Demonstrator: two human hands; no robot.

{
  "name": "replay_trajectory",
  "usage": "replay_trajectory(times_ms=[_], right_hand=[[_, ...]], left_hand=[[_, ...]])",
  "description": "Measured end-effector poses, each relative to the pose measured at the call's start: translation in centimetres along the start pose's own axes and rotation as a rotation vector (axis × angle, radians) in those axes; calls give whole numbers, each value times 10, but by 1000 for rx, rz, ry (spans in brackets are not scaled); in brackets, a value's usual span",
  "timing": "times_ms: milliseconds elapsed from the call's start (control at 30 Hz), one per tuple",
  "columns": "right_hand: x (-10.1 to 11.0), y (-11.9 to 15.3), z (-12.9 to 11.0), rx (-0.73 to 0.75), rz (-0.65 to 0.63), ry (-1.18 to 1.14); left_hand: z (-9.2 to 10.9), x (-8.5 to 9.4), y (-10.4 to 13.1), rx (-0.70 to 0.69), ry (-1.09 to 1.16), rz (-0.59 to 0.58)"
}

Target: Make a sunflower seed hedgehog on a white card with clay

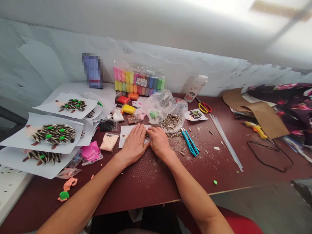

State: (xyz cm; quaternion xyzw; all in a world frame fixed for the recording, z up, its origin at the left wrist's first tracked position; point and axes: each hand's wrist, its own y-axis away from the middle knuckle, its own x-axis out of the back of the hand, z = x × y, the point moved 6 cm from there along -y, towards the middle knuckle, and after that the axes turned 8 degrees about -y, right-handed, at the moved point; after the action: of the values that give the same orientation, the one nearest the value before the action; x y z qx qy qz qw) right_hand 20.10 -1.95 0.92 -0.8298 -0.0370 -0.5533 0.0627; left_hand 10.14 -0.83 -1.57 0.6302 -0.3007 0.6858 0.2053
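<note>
My left hand [134,143] lies flat across a small white card [123,130], fingers stretched out and together. A little brown dot shows on the card's uncovered left part. Against the card's right side my right hand [159,143] is closed, fingers curled down beside my left thumb. Dark striped bits, like sunflower seeds, show between the hands; what the right fingers hold is hidden. Just beyond the right hand, a clear plastic bag [179,112] spills sunflower seeds [170,123] onto the table. A turquoise utility knife [189,143] rests to the right.
Sheets bearing seed hedgehogs [55,132] are stacked left. Pink clay [91,152] and a cream clay packet [108,142] lie nearer. Behind are coloured clay packs [138,83], a white bottle [196,87] and scissors [204,107]. Glue sticks [226,143] and a yellow glue gun [257,129] lie right.
</note>
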Motion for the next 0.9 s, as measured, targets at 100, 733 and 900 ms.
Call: replay_trajectory(times_ms=[100, 733, 900], right_hand=[[1, 0, 0, 0, 0, -15], [14, 3, -7, 83, 213, -189], [11, 9, -28, 218, 220, -124]], left_hand=[[-2, 3, 1, 4, 17, 0], [-90, 44, 1, 263, 448, 265], [-90, 38, 1, 237, 424, 240]])
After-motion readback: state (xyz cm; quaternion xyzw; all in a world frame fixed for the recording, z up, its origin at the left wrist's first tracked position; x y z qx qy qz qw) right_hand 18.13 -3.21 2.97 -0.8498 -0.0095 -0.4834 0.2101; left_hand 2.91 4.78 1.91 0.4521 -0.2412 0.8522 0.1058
